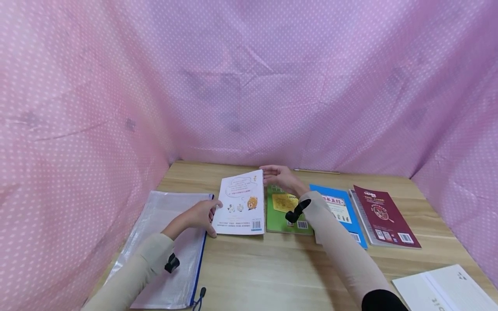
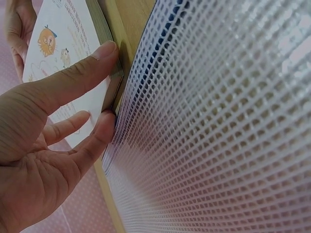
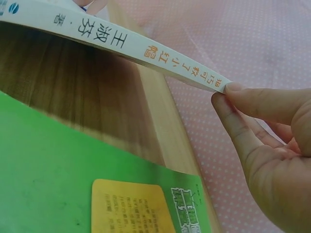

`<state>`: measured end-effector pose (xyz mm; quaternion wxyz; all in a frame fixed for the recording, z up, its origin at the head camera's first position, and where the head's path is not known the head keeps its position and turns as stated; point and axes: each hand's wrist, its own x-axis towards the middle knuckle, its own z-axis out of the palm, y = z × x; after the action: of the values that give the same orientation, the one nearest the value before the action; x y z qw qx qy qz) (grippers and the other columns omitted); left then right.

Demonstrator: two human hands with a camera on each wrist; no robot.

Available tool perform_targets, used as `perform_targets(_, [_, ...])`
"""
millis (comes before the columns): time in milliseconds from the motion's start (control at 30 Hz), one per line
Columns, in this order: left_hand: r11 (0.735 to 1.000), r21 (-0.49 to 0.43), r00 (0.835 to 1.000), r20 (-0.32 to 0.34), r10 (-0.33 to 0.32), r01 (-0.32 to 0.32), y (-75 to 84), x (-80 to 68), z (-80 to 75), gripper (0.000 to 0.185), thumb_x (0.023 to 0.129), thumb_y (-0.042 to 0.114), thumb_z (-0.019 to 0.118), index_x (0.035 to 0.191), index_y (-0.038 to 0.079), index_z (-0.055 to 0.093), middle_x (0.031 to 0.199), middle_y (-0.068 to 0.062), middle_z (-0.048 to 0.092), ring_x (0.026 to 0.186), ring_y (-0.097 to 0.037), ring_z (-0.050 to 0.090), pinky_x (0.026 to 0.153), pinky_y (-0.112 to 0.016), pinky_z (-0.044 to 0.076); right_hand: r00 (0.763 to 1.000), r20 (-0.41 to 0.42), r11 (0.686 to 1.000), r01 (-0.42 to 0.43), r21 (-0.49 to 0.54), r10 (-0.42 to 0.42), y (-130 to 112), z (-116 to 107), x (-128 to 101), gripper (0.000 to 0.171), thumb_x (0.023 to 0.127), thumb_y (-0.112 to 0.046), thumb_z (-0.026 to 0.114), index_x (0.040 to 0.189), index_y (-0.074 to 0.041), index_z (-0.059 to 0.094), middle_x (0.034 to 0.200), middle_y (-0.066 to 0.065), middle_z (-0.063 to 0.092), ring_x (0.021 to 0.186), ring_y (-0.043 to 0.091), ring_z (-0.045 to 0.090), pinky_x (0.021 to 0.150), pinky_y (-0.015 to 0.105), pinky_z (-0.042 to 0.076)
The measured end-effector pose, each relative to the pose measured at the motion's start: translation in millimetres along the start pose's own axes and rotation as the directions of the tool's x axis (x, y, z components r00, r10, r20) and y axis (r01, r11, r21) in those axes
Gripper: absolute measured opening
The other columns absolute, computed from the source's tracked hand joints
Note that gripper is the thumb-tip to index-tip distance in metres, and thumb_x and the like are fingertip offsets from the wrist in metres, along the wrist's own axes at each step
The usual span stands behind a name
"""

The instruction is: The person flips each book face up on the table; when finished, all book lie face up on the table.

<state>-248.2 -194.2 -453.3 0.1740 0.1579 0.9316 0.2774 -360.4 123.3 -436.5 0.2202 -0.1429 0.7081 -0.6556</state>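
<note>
A white book (image 1: 241,203) with cartoon animals on its cover lies at the table's middle, its spine (image 3: 121,43) raised off the wood. My right hand (image 1: 268,172) pinches the far corner of that spine between thumb and forefinger (image 3: 227,94). My left hand (image 1: 206,216) rests against the book's opposite page edge, with the straight forefinger and thumb (image 2: 104,85) touching it. A clear mesh zip pouch (image 1: 167,246) with blue trim lies flat under my left wrist, and it fills the right of the left wrist view (image 2: 218,121).
Right of the white book lie a green book (image 1: 288,211), a blue book (image 1: 342,211) and a dark red book (image 1: 385,216). A white notebook (image 1: 443,289) is at the front right corner and a pencil (image 1: 317,171) at the back. Pink dotted cloth (image 1: 249,86) walls the wooden table (image 1: 272,268).
</note>
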Motion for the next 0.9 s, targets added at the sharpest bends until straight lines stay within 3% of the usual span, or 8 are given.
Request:
perform_targets(267, [1.000, -0.014, 1.000, -0.005, -0.002, 0.002, 0.2, 2.7, 3.4, 0.093, 0.055, 0.010, 0.100, 0.137, 0.003, 0.055, 0.097, -0.005, 0.058, 0.087, -0.017, 0.054, 0.079, -0.032, 0.048, 1.000, -0.001, 0.999, 0.006, -0.048, -0.006, -6, -1, -3, 0.058, 0.094, 0.009, 0.063, 0.149, 0.001, 0.046, 0.142, 0.024, 0.058, 0.121, 0.027, 0.064, 0.113, 0.050, 0.045])
perform_targets(600, [1.000, -0.013, 1.000, -0.010, -0.002, 0.002, -0.3, 3.1, 7.2, 0.092, 0.055, 0.009, 0.100, 0.135, 0.004, 0.056, 0.096, -0.004, 0.059, 0.086, -0.017, 0.055, 0.078, -0.032, 0.048, 1.000, -0.021, 0.999, -0.010, -0.031, 0.009, -11, 2, -6, 0.059, 0.089, 0.012, 0.065, 0.146, 0.002, 0.049, 0.139, 0.024, 0.060, 0.121, 0.028, 0.064, 0.112, 0.051, 0.045])
perform_targets(900, [0.999, -0.010, 0.999, -0.015, 0.031, -0.031, 1.3, 1.8, 5.2, 0.092, 0.055, 0.009, 0.100, 0.135, 0.003, 0.056, 0.095, -0.005, 0.059, 0.085, -0.017, 0.055, 0.076, -0.031, 0.048, 1.000, -0.011, 0.998, 0.015, -0.055, -0.016, -16, 3, -7, 0.058, 0.091, 0.011, 0.065, 0.146, 0.002, 0.049, 0.138, 0.024, 0.061, 0.119, 0.026, 0.065, 0.110, 0.050, 0.048])
